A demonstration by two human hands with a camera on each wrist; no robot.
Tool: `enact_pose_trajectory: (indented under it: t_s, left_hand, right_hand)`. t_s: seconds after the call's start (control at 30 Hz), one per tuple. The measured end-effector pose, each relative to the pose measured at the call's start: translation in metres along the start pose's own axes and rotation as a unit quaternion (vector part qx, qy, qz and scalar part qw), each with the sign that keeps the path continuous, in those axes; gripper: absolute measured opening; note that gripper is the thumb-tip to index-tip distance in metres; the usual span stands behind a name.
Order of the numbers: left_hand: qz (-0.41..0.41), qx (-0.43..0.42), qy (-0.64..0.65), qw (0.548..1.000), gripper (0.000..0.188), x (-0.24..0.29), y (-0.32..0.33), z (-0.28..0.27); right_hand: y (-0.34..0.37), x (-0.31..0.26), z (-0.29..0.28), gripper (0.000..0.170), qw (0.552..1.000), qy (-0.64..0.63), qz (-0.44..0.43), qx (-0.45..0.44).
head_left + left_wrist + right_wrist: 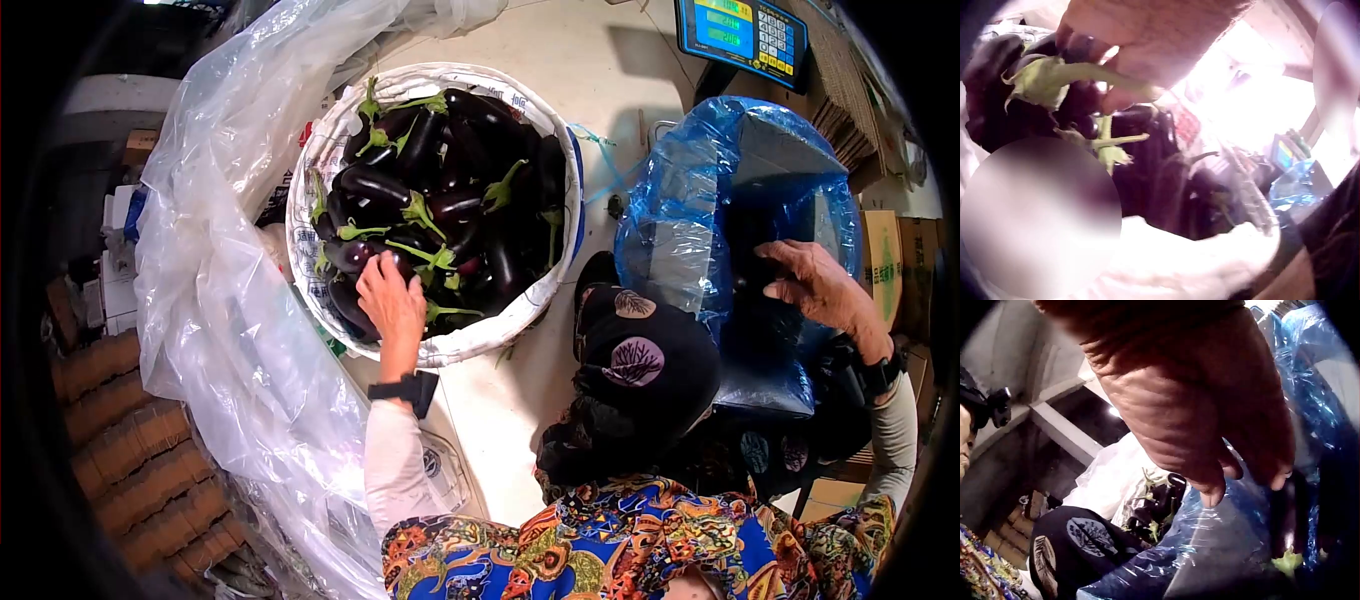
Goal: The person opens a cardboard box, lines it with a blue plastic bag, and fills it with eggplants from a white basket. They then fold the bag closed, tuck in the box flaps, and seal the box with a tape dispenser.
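A round container (441,355) lined with white material holds many dark purple eggplants (375,185) with green stems. My left hand (392,302) reaches in at its near side, fingers and thumb curled round an eggplant. A pale green stem (1100,75) crosses in front of those fingers in the left wrist view. On the right, my right hand (825,290) hangs over a box lined with a blue plastic bag (680,215), its fingers loosely bent with nothing between them. Below its fingertips, an eggplant (1288,519) with a green cap lies inside the blue bag.
A digital scale display (742,38) stands behind the blue bag. Clear plastic sheeting (230,250) drapes along the container's left side. Brown stacked blocks (150,470) lie at lower left. Cardboard (880,260) stands at right. My knee (650,345) is between container and bag.
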State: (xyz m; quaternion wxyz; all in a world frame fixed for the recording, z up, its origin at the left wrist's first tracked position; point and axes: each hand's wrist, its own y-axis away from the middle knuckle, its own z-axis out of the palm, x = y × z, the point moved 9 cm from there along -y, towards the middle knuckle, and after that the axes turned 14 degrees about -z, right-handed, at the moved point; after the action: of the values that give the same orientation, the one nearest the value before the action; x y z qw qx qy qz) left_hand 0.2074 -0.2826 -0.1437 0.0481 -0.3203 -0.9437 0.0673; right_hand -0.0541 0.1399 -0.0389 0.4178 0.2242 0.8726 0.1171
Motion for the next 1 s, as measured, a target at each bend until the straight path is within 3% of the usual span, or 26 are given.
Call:
enact_pose_trajectory:
  t_s: [0.13,0.2,0.3,0.4,0.47,0.53,0.6,0.67,0.73,0.77,0.8,0.87,0.97,1.0]
  left_hand:
    - [-0.023,-0.040,-0.044,0.998,0.069,-0.008,-0.025,0.039]
    - [-0.021,-0.019,-0.042,0.999,0.069,-0.006,-0.037,0.047]
    - [-0.021,0.020,0.063,0.998,0.064,0.016,-0.037,0.020]
    - [0.054,0.065,0.171,0.982,0.065,0.078,-0.011,-0.008]
    - [0.050,-0.016,0.261,0.964,0.064,0.100,-0.009,0.005]
    - [0.061,-0.016,0.324,0.944,0.062,0.097,-0.018,-0.009]
    - [0.019,0.056,0.263,0.963,0.058,0.065,-0.030,-0.036]
    - [-0.098,0.081,0.261,0.957,0.055,-0.006,-0.043,-0.037]
    - [-0.177,0.122,0.157,0.964,0.062,-0.101,-0.038,0.001]
    - [-0.243,0.092,0.127,0.957,0.069,-0.146,-0.030,0.030]
    - [-0.285,-0.004,0.171,0.943,0.076,-0.178,-0.022,0.062]
    - [-0.373,-0.039,0.092,0.922,0.078,-0.179,0.001,0.075]
    - [-0.322,0.044,0.052,0.944,0.082,-0.119,-0.001,0.048]
    - [-0.340,0.009,0.082,0.937,0.086,-0.102,-0.008,0.040]
  right_hand:
    - [0.000,-0.015,0.010,0.039,0.998,0.048,-0.042,0.007]
    - [0.003,-0.007,0.018,0.039,0.997,0.048,-0.056,0.002]
    - [0.000,-0.002,0.023,0.038,0.998,0.032,-0.048,0.002]
    - [-0.010,0.001,0.023,0.038,0.999,-0.031,0.013,-0.017]
    - [-0.014,-0.006,0.018,0.039,1.000,0.010,-0.016,0.001]
    - [-0.010,-0.002,0.017,0.039,0.998,0.042,-0.051,0.016]
    - [-0.005,0.012,0.021,0.041,1.000,0.019,-0.005,-0.002]
    - [0.004,0.024,0.025,0.041,0.998,-0.028,0.059,-0.019]
    - [0.007,0.027,0.026,0.040,1.000,0.017,0.017,0.007]
    - [0.006,0.025,0.026,0.040,0.999,0.030,0.007,0.009]
    - [0.005,0.024,0.025,0.040,0.999,0.045,-0.003,0.012]
    - [-0.001,0.018,0.030,0.041,1.000,0.007,-0.004,-0.001]
    - [-0.005,0.016,0.034,0.041,1.000,0.019,-0.014,-0.010]
    - [-0.006,0.015,0.037,0.041,0.999,0.032,-0.021,-0.015]
